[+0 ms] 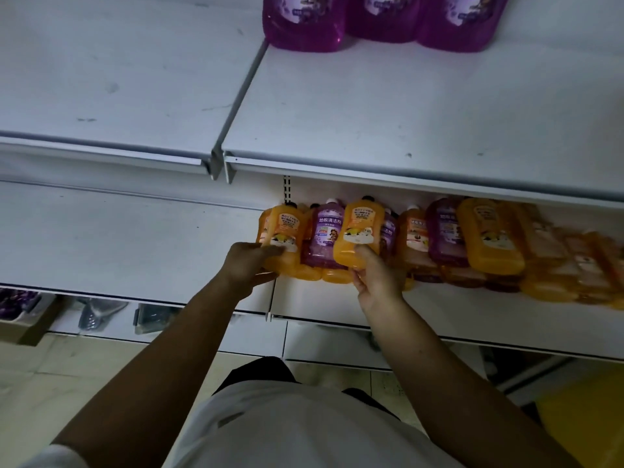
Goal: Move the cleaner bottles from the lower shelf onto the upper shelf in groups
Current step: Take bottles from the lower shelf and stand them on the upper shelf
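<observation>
Orange plastic: left orange bottle (pixel 281 238) grasped by fingers of left hand (pixel 248 265), right orange bottle (pixel 357 233) by fingers of right hand (pixel 375 279), lower shelf (pixel 324 300) left end; purple bottle (pixel 325 237) between, labelled 地板清洁剂.

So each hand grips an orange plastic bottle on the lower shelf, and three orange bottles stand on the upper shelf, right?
Almost. The head view shows the three plastic bottles on the white upper shelf are purple. The left hand grips one orange bottle, the right hand another.

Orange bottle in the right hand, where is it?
Head view, centre: the orange bottle is at the lower shelf, gripped by the right hand, a purple bottle just left of it.
</observation>
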### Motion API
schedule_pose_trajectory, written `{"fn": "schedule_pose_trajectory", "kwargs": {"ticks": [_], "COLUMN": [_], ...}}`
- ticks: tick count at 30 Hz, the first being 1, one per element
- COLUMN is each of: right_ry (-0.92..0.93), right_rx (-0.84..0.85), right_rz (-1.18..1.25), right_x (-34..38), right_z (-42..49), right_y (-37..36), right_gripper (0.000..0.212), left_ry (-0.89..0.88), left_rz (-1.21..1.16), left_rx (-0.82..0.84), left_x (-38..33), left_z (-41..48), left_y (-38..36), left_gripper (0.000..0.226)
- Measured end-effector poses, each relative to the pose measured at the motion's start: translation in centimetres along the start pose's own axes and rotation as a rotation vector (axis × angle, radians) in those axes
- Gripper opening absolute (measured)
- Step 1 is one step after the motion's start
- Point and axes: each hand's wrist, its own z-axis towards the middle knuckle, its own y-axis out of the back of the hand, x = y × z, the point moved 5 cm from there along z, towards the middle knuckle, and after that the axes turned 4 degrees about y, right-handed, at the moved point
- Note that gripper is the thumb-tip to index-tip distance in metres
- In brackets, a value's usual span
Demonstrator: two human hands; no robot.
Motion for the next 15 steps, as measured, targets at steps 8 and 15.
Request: {"fn": "schedule_pose_trajectory", "kwargs": {"ticks": [8,15], "right_ry": [-0.399,-0.315], "right_rx": [0.301,0.708], "right_rz": [0.082,-0.257], "right_x": [1.6,0.6], "right_z": [-4.5,-9.6], "right_y": [1.6,1.9], "right_gripper": [0.053,0.046], "left_ry": [0.226,0.088], "left_rz": [-0.414,-0.332], "left_rx": [0.307,0.375], "left_x": [1.6,3.4], "left_z": [-7.4,-14.9], "left_y": [1.1,4.8], "left_gripper": [0.041,0.093]}}
